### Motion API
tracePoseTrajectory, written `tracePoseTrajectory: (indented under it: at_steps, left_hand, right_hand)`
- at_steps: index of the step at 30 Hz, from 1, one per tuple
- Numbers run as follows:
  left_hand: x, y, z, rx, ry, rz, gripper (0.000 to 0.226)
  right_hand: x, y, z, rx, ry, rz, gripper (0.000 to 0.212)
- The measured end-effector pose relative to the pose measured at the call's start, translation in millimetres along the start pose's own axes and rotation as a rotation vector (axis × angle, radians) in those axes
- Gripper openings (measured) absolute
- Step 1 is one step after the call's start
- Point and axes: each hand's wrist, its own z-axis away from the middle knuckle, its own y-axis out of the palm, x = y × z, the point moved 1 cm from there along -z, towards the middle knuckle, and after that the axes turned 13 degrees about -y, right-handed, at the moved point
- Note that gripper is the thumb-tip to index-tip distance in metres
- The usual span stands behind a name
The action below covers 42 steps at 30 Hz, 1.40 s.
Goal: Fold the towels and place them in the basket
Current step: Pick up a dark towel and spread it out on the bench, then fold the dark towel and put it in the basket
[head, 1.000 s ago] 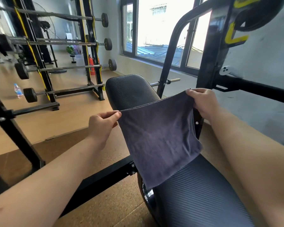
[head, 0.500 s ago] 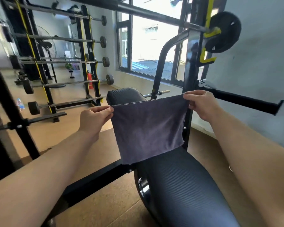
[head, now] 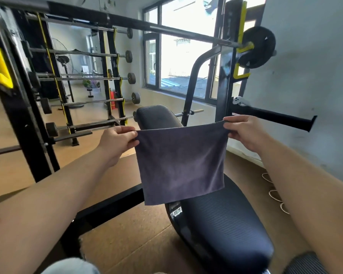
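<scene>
Your left hand (head: 117, 142) and right hand (head: 244, 133) still pinch the grey towel (head: 180, 165) by its top corners, now held leveller.

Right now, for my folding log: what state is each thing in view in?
Grey towel: hanging stretched by its top edge, over the bench.
Left hand: pinches the towel's top left corner.
Right hand: pinches the top right corner.
Barbell: racked on yellow hooks.
Basket: not in view.

Single head-worn wide-angle view, facing forward and down, left hand (head: 118, 140) and right hand (head: 244, 133) close, weight bench (head: 226, 224) beneath.
</scene>
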Motion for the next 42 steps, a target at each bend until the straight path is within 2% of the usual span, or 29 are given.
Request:
tracePoseTrajectory:
  at_steps: [5,10,15,19,26,31,37,42]
  left_hand:
    - [29,-12,30,-0.014,-0.005,-0.138,0.01]
    - [71,-23,50,-0.048,-0.069,-0.216,0.008]
    - [121,-30,60,-0.017,-0.138,-0.252,0.006]
    - [165,-36,56,-0.085,-0.142,-0.347,0.004]
    - [218,-25,49,-0.203,-0.347,-0.189,0.005]
    - [246,-8,53,-0.183,-0.37,-0.207,0.012]
    - [256,11,56,-0.115,-0.308,-0.243,0.006]
    - [268,25,61,-0.03,-0.283,-0.291,0.007]
  right_hand:
    - [-19,-5,40,0.014,0.05,0.092,0.011]
    - [-58,-7,81,0.028,0.063,0.259,0.012]
    - [-94,-1,128,0.028,0.125,0.306,0.006]
    - [-125,9,167,0.013,0.202,0.327,0.009]
    - [-167,27,192,0.033,0.294,0.337,0.009]
    - [-190,46,199,0.052,0.315,0.309,0.01]
    - [-195,80,201,0.133,0.264,0.383,0.014]
    - [-199,105,213,0.202,0.215,0.413,0.007]
